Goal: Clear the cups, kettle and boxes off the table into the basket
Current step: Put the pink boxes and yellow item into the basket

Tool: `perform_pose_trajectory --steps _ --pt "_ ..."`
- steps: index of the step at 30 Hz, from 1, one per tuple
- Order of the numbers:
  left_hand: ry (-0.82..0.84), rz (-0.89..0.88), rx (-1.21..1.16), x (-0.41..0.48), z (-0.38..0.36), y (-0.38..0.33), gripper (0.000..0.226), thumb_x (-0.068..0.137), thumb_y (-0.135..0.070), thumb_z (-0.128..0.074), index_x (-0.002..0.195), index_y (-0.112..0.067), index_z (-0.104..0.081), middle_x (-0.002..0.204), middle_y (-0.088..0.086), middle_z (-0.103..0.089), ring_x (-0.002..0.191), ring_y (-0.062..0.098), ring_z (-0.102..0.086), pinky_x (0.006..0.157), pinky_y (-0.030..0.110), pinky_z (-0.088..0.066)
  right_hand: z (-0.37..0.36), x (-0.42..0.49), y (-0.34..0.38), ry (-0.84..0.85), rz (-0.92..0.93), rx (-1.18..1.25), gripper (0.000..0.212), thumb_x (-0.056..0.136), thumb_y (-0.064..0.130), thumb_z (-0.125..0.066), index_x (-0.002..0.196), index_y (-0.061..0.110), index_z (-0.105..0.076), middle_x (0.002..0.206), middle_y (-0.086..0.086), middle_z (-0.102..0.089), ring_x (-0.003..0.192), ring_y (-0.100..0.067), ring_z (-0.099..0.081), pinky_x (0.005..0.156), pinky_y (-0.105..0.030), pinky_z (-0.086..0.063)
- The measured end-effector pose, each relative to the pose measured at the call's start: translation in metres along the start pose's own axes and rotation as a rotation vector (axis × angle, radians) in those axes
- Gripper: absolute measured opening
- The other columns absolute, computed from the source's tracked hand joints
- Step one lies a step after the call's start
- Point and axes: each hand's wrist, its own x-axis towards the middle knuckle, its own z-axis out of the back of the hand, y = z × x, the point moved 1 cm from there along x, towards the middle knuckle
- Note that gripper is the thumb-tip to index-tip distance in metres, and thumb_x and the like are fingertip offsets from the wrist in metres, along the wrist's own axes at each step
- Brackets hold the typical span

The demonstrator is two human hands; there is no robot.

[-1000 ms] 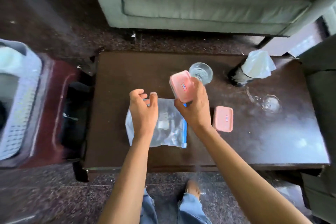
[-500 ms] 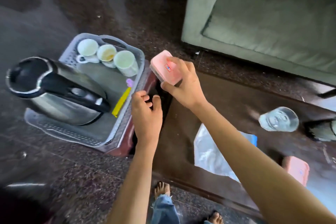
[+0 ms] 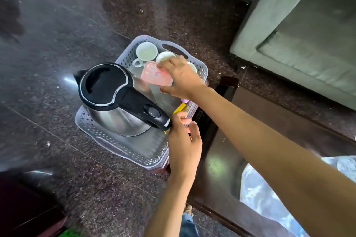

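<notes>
A grey perforated basket (image 3: 123, 148) sits left of the dark table (image 3: 269, 121). Inside it stands a steel kettle (image 3: 115, 102) with a black lid and handle, and white cups (image 3: 146, 52) fill the far end. My right hand (image 3: 183, 79) grips a pink box (image 3: 156, 75) and holds it over the basket, just in front of the cups. My left hand (image 3: 183, 144) hovers at the basket's near right rim beside the kettle handle, fingers loosely curled, holding nothing. A yellow strip (image 3: 179, 108) lies in the basket between my hands.
A clear plastic bag (image 3: 269, 198) lies on the table at the lower right. A grey-green sofa (image 3: 308, 34) stands beyond the table. The floor (image 3: 77, 15) is dark polished stone. A dark red object (image 3: 25, 208) shows at the lower left corner.
My right hand carried the pink box from the table leftward to over the basket. My left hand followed to the basket's rim. The view swung left toward the basket.
</notes>
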Motion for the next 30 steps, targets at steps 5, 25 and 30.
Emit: perform_pose_trajectory --steps 5,25,30 --pt "-0.003 -0.043 0.026 -0.004 0.003 0.005 0.022 0.090 -0.009 -0.052 0.111 -0.015 -0.050 0.094 -0.004 -0.062 0.071 -0.012 -0.054 0.062 0.002 -0.037 -0.018 0.014 0.006 0.127 -0.022 -0.092 0.067 0.078 0.040 -0.075 0.133 0.011 -0.050 0.130 -0.016 -0.045 0.129 -0.032 -0.034 0.103 -0.042 -0.040" --pt "-0.012 -0.040 0.040 0.000 -0.001 0.011 0.024 0.090 -0.012 -0.054 0.113 -0.017 -0.050 0.101 -0.001 -0.067 0.079 0.011 -0.063 0.072 0.030 -0.052 -0.042 0.047 0.008 -0.033 0.113 -0.472 0.040 0.099 0.015 -0.039 0.130 0.037 -0.054 0.128 -0.009 -0.042 0.119 -0.033 -0.038 0.095 -0.044 -0.031" --pt "-0.011 -0.044 0.030 0.002 -0.004 0.014 0.025 0.089 -0.008 -0.054 0.112 -0.017 -0.051 0.097 -0.004 -0.064 0.069 -0.008 -0.055 0.061 0.003 -0.040 -0.045 0.049 0.014 -0.038 0.080 -0.425 0.046 0.094 0.009 -0.046 0.131 0.036 -0.053 0.128 -0.009 -0.042 0.117 -0.032 -0.038 0.092 -0.042 -0.032"
